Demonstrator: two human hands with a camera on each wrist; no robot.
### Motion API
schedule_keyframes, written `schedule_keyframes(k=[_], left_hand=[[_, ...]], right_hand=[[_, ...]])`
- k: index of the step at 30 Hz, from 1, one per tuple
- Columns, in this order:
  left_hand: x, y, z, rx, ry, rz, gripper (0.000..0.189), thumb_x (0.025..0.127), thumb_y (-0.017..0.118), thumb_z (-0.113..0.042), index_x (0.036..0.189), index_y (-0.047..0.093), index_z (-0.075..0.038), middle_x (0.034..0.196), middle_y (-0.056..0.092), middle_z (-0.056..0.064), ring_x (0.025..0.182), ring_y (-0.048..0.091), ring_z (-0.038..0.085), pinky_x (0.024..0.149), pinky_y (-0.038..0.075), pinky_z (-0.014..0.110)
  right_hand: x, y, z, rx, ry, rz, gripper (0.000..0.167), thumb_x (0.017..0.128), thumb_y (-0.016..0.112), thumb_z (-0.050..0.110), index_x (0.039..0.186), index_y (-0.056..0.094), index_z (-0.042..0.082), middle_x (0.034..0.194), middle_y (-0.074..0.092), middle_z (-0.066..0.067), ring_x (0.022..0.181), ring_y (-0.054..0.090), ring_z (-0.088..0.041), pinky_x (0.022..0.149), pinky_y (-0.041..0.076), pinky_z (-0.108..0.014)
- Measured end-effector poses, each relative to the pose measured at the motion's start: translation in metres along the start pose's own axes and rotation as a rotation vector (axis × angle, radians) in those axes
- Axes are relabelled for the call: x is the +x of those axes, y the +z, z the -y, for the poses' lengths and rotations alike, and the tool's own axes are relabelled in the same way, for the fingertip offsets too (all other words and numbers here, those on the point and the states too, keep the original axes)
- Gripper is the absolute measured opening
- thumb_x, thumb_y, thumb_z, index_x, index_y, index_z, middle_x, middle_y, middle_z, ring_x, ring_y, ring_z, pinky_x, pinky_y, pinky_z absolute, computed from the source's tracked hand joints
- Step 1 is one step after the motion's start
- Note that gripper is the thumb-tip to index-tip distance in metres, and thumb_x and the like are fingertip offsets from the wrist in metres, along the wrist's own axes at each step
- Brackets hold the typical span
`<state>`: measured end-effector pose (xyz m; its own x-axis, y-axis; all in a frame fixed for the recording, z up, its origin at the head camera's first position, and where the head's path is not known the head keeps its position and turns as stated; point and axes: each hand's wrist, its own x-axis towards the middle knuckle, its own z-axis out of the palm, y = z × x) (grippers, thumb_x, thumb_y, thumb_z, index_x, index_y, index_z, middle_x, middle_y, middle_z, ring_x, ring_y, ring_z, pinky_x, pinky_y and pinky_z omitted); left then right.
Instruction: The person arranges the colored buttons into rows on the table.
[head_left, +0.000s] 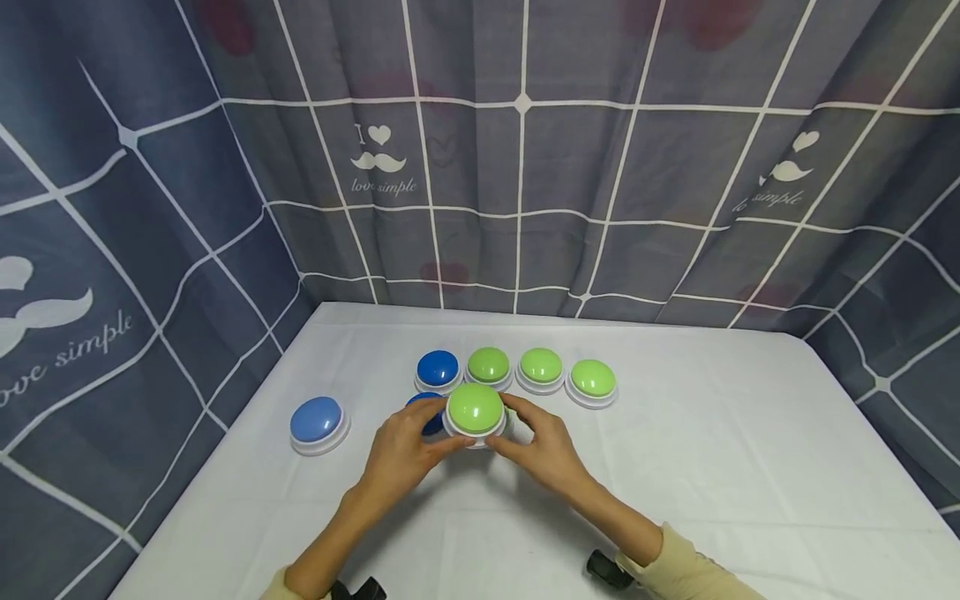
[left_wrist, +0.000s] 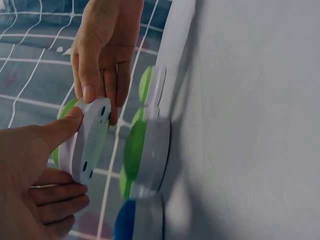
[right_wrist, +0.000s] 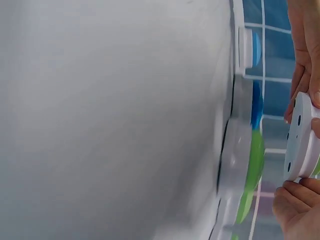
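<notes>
A green push button with a white base (head_left: 476, 408) is held up off the table between both hands. My left hand (head_left: 402, 454) grips its left side, thumb at the near edge and fingers round the far side. The right hand (head_left: 546, 448) pinches the opposite side the same way. In the left wrist view the held button's white underside (left_wrist: 95, 142) shows, with small dark spots. A dark blue button (head_left: 426, 414) stands just behind the left fingers, partly hidden. Next to it in the left wrist view stands another green button (left_wrist: 136, 150), mostly covered by the held one in the head view.
Behind the hands runs a row: a dark blue button (head_left: 438, 369), then green buttons (head_left: 541, 367) to its right. A lighter blue button (head_left: 316, 422) sits apart at the left. White cloth covers the table (head_left: 712, 467); grey checked curtains (head_left: 472, 167) surround it.
</notes>
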<state>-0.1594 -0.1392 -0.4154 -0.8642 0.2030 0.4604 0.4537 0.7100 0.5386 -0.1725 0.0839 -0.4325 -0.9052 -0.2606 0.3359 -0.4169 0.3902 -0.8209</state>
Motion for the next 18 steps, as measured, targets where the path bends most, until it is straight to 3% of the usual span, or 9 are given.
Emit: schedule_keyframes(k=[6,10,18], left_hand=[[0.015,0.025,-0.013,-0.002,0.050,0.049,0.057,0.073,0.087,-0.042,0.119,0.071,-0.013,0.116,0.070,0.000,0.111,0.064,0.017,0.090,0.054,0.039],[0.024,0.039,-0.023,-0.003,0.080,0.078,0.056,0.074,0.086,-0.042,0.120,0.070,-0.013,0.114,0.071,0.000,0.106,0.064,0.015,0.083,0.056,0.037],[0.032,0.063,-0.034,0.043,0.104,0.126,0.054,0.075,0.085,-0.044,0.114,0.070,-0.011,0.106,0.070,0.000,0.096,0.064,0.016,0.074,0.055,0.031]], right_hand=[[-0.009,-0.022,-0.016,-0.011,0.018,-0.041,0.061,0.079,0.085,0.015,0.135,0.060,0.009,0.133,0.062,-0.008,0.127,0.054,-0.027,0.105,0.043,-0.045],[-0.014,-0.037,-0.023,-0.029,0.025,-0.064,0.063,0.079,0.085,0.013,0.135,0.059,0.005,0.133,0.061,-0.013,0.127,0.054,-0.031,0.105,0.043,-0.048],[-0.025,-0.058,-0.031,-0.123,0.070,-0.076,0.062,0.079,0.084,0.012,0.134,0.059,0.001,0.132,0.061,-0.019,0.125,0.055,-0.037,0.102,0.045,-0.051]])
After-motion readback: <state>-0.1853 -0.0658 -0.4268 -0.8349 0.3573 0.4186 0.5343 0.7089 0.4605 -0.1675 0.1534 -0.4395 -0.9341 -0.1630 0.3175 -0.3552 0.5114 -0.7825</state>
